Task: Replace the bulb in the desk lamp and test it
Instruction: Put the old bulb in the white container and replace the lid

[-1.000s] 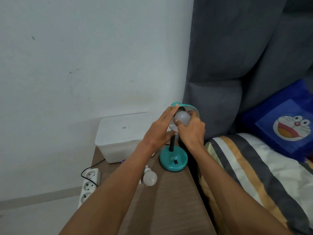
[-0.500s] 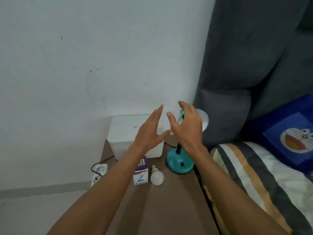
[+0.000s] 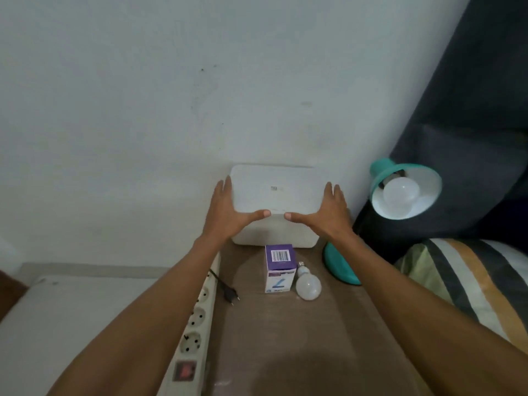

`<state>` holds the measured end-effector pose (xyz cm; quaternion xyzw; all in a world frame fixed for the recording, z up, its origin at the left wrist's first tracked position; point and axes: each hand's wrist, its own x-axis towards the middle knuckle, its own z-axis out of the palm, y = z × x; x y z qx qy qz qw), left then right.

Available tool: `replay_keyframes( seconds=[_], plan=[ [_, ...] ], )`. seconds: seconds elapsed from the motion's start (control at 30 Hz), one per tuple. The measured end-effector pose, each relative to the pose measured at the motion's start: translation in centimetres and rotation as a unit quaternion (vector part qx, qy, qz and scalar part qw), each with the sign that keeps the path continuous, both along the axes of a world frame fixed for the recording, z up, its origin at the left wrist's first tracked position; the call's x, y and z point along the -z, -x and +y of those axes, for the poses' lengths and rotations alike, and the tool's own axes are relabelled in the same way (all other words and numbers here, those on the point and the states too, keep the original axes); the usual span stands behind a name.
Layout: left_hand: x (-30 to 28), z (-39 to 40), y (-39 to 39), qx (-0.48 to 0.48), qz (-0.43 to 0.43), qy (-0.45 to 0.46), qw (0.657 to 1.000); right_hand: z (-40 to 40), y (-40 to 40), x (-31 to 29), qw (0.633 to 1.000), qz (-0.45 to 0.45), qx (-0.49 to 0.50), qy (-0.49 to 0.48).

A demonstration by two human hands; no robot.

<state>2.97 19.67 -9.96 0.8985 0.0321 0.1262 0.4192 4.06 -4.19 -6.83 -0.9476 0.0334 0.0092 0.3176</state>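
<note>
From the head camera, the desk lamp (image 3: 404, 190) stands at the far right of the brown wooden table (image 3: 300, 338), its teal shade white inside and tipped so the open mouth faces down, to the right and toward the camera, with the narrow teal neck pointing up and to the left. A frosted white bulb (image 3: 401, 191) sits in the shade's socket, its round end pointing out of the mouth along that same slanted axis; it does not look lit. The lamp's round teal base (image 3: 340, 267) rests on the table near the right edge, partly hidden by the right forearm. A second white bulb (image 3: 308, 284) lies on its side on the tabletop, just right of a purple and white bulb box (image 3: 279, 267) and touching or nearly touching it; its long axis runs near to far with the metal screw cap at the far end and the globe toward the camera. The left hand (image 3: 228, 212) and right hand (image 3: 325, 214) are both spread flat and open, palms down, holding nothing, over a white lidded box (image 3: 274, 187) against the wall, thumbs pointing at each other without meeting. A black plug (image 3: 232, 295) lies loose at the table's left edge, beside a white power strip (image 3: 194, 332) with a red switch.
</note>
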Motion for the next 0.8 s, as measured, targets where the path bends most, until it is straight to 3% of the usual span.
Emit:
replay_keyframes(
  seconds=[0.1,0.43,0.8],
  plan=[
    [0.0,0.2,-0.6,0.041,-0.016,0.038,0.998,-0.7,-1.3,0.9,1.0,0.013,-0.005,-0.021],
    [0.1,0.4,-1.3,0.026,-0.013,0.011,1.0,-1.2,-1.6,1.7,0.997,-0.067,-0.028,-0.037],
    [-4.5,0.2,2.3,0.03,-0.081,0.016,0.996,-0.8,1.8,-2.0,0.988,-0.132,-0.024,-0.073]
  ],
)
